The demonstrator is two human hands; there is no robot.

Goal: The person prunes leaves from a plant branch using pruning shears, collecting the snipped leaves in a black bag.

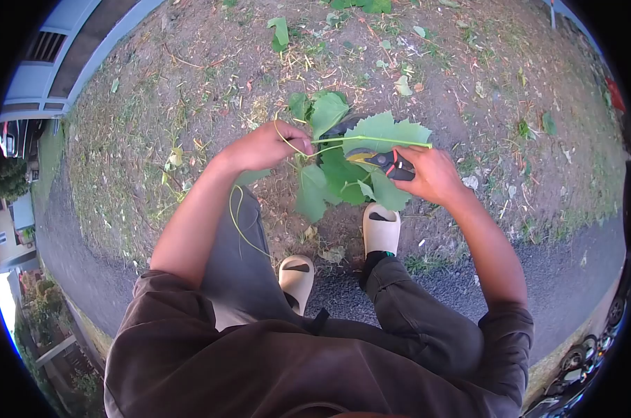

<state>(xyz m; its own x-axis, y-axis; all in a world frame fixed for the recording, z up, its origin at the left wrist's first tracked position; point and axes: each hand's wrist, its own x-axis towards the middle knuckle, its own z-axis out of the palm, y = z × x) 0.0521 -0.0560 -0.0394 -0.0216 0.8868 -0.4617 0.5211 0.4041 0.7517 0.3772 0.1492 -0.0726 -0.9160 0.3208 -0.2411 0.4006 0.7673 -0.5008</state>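
Note:
My left hand (282,144) is closed on a thin green vine stem (371,139) that runs across to the right. Long pale tendrils curl down from the same hand. In my right hand (429,173) is a pair of pruning shears (379,160), dark with red trim, the blade pointing left just under the stem. The stem's right end lies against the top of that hand. Several broad green leaves (314,191) hang around and below the shears. Another large leaf (387,131) lies behind the stem, above the blade.
Bare soil with sparse grass and dry clippings (218,90) spreads ahead. A cut leaf (279,33) lies farther off. My sandals (382,233) stand at the soil's edge, by an asphalt strip (427,296). A pale blue structure (65,56) rises at upper left.

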